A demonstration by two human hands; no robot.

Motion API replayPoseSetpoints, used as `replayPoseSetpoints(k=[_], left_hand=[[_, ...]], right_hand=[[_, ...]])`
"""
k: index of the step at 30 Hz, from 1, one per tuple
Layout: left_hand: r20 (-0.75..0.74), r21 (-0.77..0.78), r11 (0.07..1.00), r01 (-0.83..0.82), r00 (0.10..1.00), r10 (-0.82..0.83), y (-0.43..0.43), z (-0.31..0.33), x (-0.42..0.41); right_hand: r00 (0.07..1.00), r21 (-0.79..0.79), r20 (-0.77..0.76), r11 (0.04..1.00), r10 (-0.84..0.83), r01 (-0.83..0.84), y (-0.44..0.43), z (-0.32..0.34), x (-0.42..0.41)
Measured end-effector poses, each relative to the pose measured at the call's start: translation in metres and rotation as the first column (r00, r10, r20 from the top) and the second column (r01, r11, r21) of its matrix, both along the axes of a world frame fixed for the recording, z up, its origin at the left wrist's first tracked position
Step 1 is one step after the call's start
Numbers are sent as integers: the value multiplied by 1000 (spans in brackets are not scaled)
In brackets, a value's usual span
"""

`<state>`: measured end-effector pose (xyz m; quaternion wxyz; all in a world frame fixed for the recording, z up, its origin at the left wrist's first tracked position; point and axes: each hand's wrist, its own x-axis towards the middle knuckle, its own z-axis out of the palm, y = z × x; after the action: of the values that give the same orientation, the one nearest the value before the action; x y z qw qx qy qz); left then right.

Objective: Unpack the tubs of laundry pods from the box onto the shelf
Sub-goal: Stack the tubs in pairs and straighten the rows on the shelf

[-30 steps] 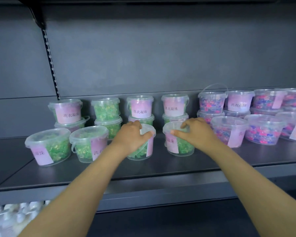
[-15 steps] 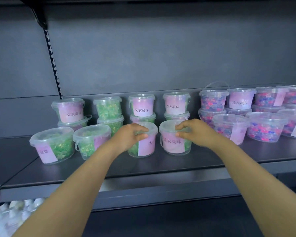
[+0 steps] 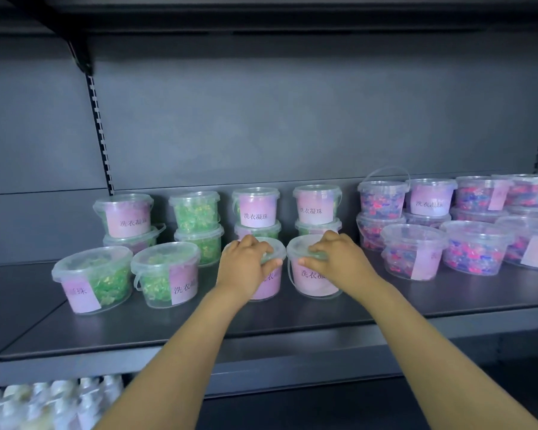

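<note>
The left hand (image 3: 246,265) is gripping the lid of the left tub (image 3: 269,285) of green laundry pods, and the right hand (image 3: 339,259) is pinching the lid of the right tub (image 3: 314,282). Both tubs are standing upright on the shelf (image 3: 292,319), just apart. Pink-and-blue pod tubs (image 3: 413,252) are sitting right of the right hand.

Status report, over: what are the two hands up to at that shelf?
Left hand grips left front tub by its lid; right hand grips right front tub. Both tubs upright on shelf. Stacked tubs close behind.
</note>
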<state>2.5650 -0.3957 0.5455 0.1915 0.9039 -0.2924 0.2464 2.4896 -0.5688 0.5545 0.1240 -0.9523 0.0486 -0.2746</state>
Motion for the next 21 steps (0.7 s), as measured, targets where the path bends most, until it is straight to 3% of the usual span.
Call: replayPoseSetpoints(k=[6, 12, 15, 21], left_hand=[[-196, -92, 967, 236, 948, -250, 21, 10, 3], [-417, -5, 962, 273, 874, -250, 36, 35, 10], [-408, 28, 964, 265, 883, -231, 35, 37, 7], [-263, -25, 969, 246, 933, -244, 33, 21, 1]], right_hand=[[986, 96, -114, 989, 124, -114, -26, 9, -6], [958, 138, -232, 981, 169, -139, -50, 27, -13], [954, 168, -246, 977, 173, -134, -53, 27, -14], [970, 248, -117, 952, 212, -178, -50, 17, -19]])
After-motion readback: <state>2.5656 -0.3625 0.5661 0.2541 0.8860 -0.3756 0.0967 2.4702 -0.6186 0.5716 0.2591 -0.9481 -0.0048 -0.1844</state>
